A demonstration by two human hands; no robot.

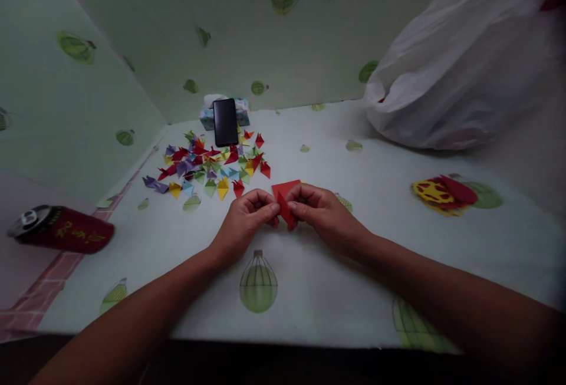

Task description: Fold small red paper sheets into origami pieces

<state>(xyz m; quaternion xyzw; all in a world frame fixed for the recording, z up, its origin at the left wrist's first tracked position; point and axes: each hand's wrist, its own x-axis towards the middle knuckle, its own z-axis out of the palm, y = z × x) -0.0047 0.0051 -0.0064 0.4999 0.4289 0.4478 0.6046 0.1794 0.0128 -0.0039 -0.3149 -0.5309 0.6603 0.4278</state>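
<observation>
A partly folded red origami paper (286, 190) is held above the middle of the table, between both hands. My left hand (255, 211) pinches its left side with thumb and fingertips. On the other side, my right hand (312, 205) grips the right edge the same way. The paper has a flat top edge and narrows to a point at the bottom; a flap stands up along its middle. A bit of yellow shows behind my right fingers, too small to make out. Beyond my left hand lies a loose spread of small folded paper cranes (210, 167) in several colours.
A black phone (226, 122) leans on a tissue box (242, 112) at the back. A red drink can (66, 230) is at the left edge. On the right are red and yellow paper cutouts (442, 192) and a large white plastic bag (442, 72). The tablecloth (327, 302) has balloon prints.
</observation>
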